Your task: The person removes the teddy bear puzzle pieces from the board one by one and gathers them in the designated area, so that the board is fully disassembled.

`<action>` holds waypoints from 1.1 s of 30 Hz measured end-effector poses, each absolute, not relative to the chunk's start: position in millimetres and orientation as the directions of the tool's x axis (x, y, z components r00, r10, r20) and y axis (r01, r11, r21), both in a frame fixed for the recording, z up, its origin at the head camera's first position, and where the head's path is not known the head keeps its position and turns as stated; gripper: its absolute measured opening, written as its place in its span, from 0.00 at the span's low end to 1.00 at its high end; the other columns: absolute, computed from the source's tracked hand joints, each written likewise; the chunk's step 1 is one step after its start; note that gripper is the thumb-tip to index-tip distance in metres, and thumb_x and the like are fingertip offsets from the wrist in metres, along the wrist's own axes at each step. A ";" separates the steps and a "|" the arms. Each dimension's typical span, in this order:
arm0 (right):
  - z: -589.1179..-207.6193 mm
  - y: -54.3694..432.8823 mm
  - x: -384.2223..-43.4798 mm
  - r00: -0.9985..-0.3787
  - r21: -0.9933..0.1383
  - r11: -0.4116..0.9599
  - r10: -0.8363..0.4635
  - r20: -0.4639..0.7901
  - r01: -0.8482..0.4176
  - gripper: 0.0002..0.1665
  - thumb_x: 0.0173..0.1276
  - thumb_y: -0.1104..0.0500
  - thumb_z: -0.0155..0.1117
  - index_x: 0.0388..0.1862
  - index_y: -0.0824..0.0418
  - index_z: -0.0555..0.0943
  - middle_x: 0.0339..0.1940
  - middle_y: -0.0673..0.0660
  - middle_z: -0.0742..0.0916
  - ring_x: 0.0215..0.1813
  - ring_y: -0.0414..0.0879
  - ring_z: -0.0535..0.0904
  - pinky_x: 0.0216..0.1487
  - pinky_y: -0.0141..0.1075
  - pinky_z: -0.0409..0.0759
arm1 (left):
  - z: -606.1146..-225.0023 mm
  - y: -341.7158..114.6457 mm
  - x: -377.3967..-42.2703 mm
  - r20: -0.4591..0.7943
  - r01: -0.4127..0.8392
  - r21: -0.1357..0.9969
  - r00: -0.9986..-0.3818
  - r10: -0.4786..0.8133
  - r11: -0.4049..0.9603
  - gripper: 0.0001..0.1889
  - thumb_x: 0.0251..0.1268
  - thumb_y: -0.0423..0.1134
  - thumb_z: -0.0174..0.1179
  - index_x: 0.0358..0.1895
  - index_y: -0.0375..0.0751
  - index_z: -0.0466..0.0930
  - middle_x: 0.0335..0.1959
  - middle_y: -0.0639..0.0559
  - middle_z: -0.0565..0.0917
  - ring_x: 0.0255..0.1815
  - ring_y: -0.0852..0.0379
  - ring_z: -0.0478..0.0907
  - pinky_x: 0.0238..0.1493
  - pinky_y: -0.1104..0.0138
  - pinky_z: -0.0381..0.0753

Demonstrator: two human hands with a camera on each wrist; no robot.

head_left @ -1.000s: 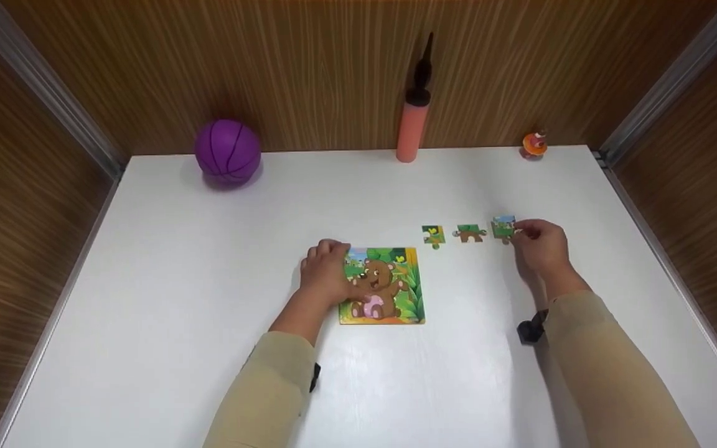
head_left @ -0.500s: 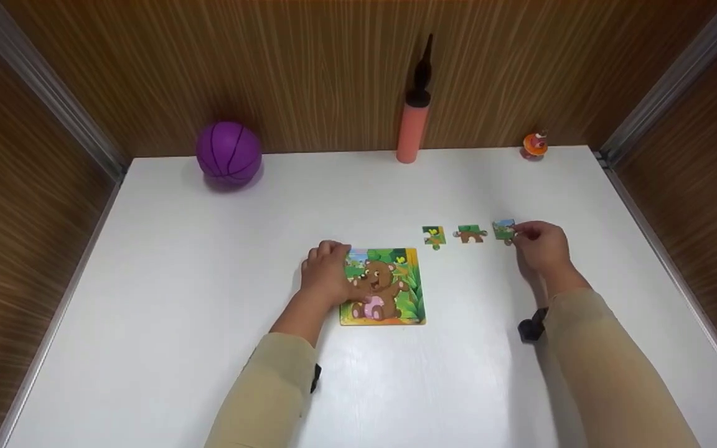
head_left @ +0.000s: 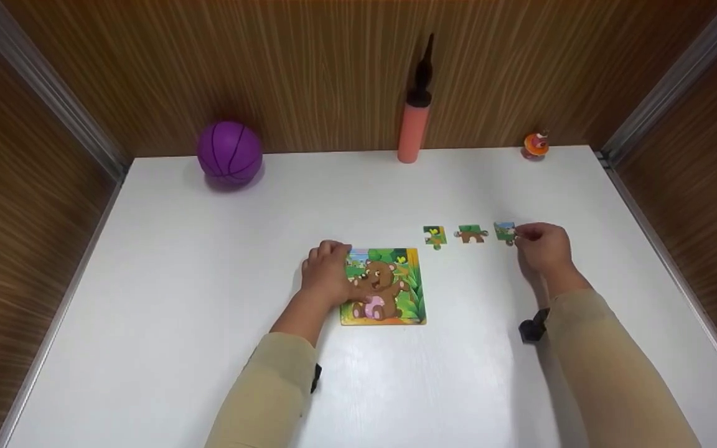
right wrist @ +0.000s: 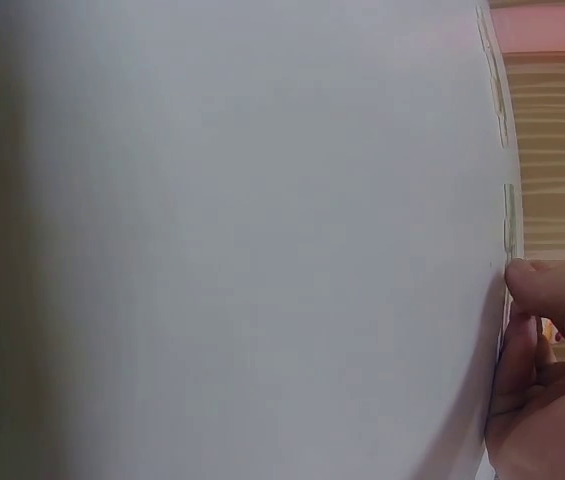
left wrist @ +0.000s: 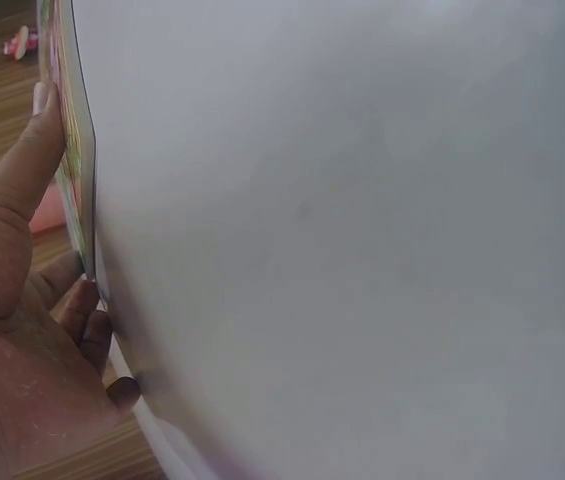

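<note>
A square bear jigsaw puzzle (head_left: 396, 298) lies flat on the white table in the head view. My left hand (head_left: 326, 274) holds its left side, thumb across the picture and fingers at the far left corner. The left wrist view shows the thumb on the puzzle's face and the other fingers bent by its edge. Farther right, my right hand (head_left: 544, 249) pinches the right edge of a puzzle piece (head_left: 504, 231) with blue sky and greenery. Beside that piece lie a brown-and-green piece (head_left: 470, 233) and a piece with a yellow shape (head_left: 434, 236), roughly in a row.
At the back of the white table (head_left: 178, 280) are a purple ball (head_left: 229, 152), a pink hand pump (head_left: 412, 130) with a black nozzle, and a small orange-and-red figurine (head_left: 536, 144). Wood-grain panels (head_left: 321, 74) enclose the back and both sides.
The pinched piece has shifted slightly toward me and turned a little, coming into line with the other two. My left hand stays on the puzzle.
</note>
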State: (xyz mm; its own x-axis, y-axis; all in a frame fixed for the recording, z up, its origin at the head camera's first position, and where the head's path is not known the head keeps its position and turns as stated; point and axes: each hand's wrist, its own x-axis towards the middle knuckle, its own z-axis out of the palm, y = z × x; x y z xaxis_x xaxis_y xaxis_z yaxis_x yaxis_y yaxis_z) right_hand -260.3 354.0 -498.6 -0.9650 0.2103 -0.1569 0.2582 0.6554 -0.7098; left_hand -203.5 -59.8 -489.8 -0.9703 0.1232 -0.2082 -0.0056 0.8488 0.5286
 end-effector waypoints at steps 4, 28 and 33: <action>-496.8 354.5 -257.1 -0.959 -0.732 0.627 0.241 -0.146 0.269 0.21 0.78 0.65 0.59 0.66 0.73 0.80 0.60 0.69 0.81 0.61 0.58 0.76 0.57 0.42 0.77 | -489.9 -58.4 -204.0 -0.204 0.000 0.536 -0.970 0.129 0.844 0.60 0.42 0.59 0.87 0.81 0.42 0.66 0.74 0.44 0.66 0.74 0.43 0.61 0.78 0.51 0.59; -486.1 280.3 -219.8 -0.998 -0.798 0.602 0.057 -0.005 0.038 0.20 0.76 0.63 0.67 0.62 0.71 0.84 0.57 0.70 0.84 0.54 0.56 0.78 0.47 0.33 0.78 | -495.8 -61.3 -205.8 -0.199 0.000 0.551 -0.971 0.132 0.835 0.61 0.40 0.60 0.87 0.81 0.43 0.66 0.75 0.43 0.66 0.75 0.42 0.60 0.78 0.51 0.58; -488.4 258.8 -211.6 -1.000 -0.799 0.601 -0.019 -0.019 0.004 0.20 0.74 0.63 0.70 0.62 0.69 0.85 0.53 0.67 0.86 0.50 0.54 0.80 0.45 0.33 0.79 | -493.4 -60.8 -204.1 -0.192 0.006 0.555 -0.972 0.135 0.832 0.61 0.41 0.59 0.87 0.81 0.42 0.66 0.75 0.43 0.66 0.75 0.42 0.61 0.78 0.50 0.58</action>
State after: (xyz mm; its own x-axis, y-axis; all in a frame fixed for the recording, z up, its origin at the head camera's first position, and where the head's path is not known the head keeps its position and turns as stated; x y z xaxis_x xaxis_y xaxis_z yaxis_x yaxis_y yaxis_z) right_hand -211.6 258.8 -488.4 -0.9996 -0.0190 -0.0190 0.0038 0.6012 -0.7991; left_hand -204.1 -60.8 -493.4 -0.9720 0.1354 -0.1921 0.0063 0.8320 0.5547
